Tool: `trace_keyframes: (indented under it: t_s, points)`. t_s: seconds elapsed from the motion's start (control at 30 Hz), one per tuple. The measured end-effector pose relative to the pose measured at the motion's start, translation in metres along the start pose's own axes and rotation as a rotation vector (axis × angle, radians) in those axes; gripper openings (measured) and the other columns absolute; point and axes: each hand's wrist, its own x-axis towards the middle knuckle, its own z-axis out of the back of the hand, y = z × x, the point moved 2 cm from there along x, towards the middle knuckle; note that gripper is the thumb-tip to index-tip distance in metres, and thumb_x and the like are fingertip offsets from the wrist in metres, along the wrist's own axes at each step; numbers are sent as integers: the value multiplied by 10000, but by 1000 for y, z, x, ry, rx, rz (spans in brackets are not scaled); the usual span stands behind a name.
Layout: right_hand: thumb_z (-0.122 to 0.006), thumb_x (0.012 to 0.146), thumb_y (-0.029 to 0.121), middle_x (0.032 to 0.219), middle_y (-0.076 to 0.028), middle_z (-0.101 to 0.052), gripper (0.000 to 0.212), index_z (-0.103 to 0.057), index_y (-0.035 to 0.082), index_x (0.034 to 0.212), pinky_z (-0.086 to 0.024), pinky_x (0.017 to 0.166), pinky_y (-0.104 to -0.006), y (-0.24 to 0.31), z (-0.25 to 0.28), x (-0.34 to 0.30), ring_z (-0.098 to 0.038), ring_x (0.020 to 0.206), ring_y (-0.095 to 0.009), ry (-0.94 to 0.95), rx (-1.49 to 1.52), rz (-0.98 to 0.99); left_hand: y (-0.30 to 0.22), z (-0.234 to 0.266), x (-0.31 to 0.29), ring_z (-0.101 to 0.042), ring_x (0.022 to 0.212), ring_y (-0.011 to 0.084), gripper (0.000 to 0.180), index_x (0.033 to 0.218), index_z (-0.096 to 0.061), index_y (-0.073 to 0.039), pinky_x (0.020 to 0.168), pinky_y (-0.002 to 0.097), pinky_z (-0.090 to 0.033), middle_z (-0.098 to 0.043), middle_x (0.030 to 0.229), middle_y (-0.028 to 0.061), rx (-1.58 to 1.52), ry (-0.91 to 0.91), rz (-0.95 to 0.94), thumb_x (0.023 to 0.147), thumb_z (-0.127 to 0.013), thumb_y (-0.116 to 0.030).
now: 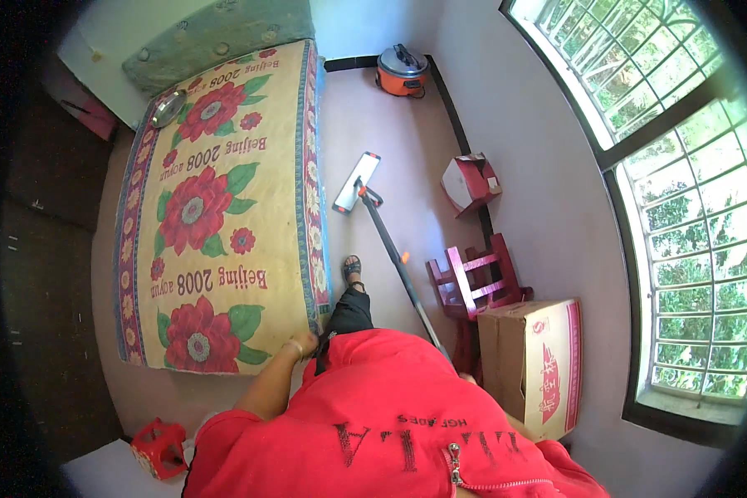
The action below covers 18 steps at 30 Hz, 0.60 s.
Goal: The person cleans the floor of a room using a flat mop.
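A flat mop (359, 181) rests its pale, wide head on the floor, and its dark handle (400, 270) slants back toward my right side. My right hand (468, 378) shows only as a sliver of skin past my red top, at the handle's upper end; the grip itself is mostly hidden. My left hand (305, 343) is low beside the near right corner of the bed (224, 328), which has a yellow cover with red flowers. Its fingers are too small and merged to read. My sandalled foot (352, 267) stands between bed and mop.
An orange pot-like appliance (402, 73) stands in the far corner. Along the right wall are a red-and-white box (471, 184), a dark red wooden stool (477, 282) and a cardboard carton (527, 357). A metal lid (169, 109) lies on the bed; a red stool (159, 449) is at lower left.
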Motion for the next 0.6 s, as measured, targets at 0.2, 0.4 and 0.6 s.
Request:
trace_keyframes:
  t_s: [0.2,0.4,0.6]
  points:
    - [-479,754,502,558,-134,-539,529,-544,-5,615,-431,413,-337,286,86,106,-530,460,-206,64,-81,45,-29,110,80,-554,540,162,92,786,-549,-66,529,294,-452,-578,660,72,-612,-150,-87,733,-552,-141]
    - [-475,766,496,473,-81,-480,530,-478,0,579,-368,317,-329,519,118,254,-455,344,-186,103,88,19,-4,178,105,-536,504,129,126,791,-533,-44,485,270,-432,-564,620,47,-794,-218,-112,767,-515,-166]
    - [-431,798,476,506,-68,-491,480,-480,16,668,-349,316,-325,684,117,369,-459,368,-167,75,262,38,92,164,82,-578,618,177,269,943,-563,-45,598,296,-458,-616,768,79,-739,86,383,781,-500,-251]
